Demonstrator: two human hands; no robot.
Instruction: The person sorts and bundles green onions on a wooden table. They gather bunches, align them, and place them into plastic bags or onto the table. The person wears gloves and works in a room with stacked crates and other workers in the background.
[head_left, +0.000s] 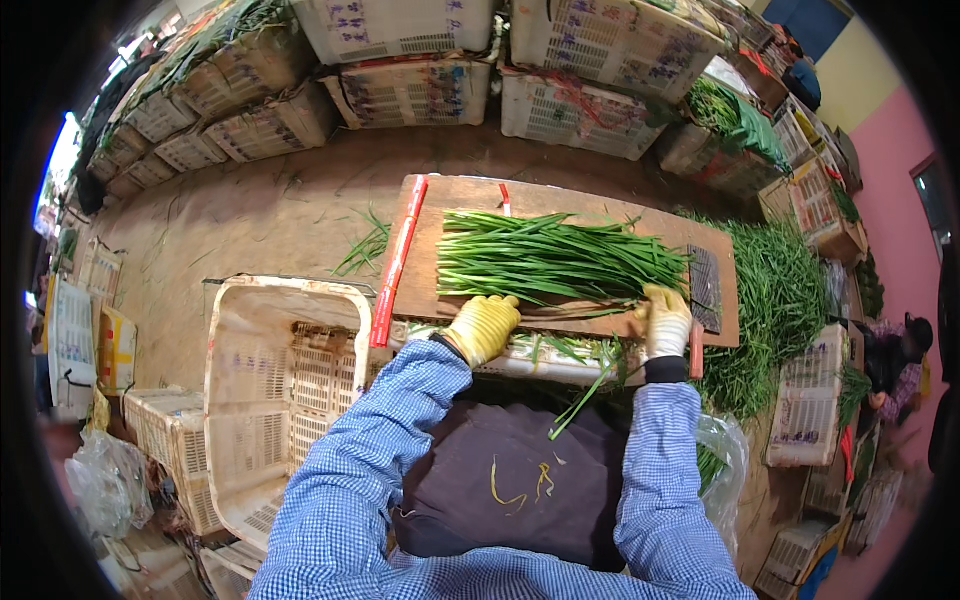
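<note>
A broad bundle of long green leafy stalks (555, 255), like garlic chives, lies across a wooden board (427, 300), its pale ends to the left. My left hand (484, 328), in a yellow-and-white glove, rests at the board's near edge just below the pale ends; its fingers are curled and what they hold cannot be told. My right hand (666, 319), gloved too, is at the near right of the bundle by the leaf tips, fingers bent around the end of a brownish strip (555, 310). A red printed strip bundle (400, 262) lies along the board's left edge.
An empty plastic crate (285, 375) stands at my left. Cut greens (772, 300) are heaped on the floor right of the board. Stacked crates (420, 94) line the far side. A dark ridged pad (705, 289) lies on the board's right end. A person (896, 360) is at the far right.
</note>
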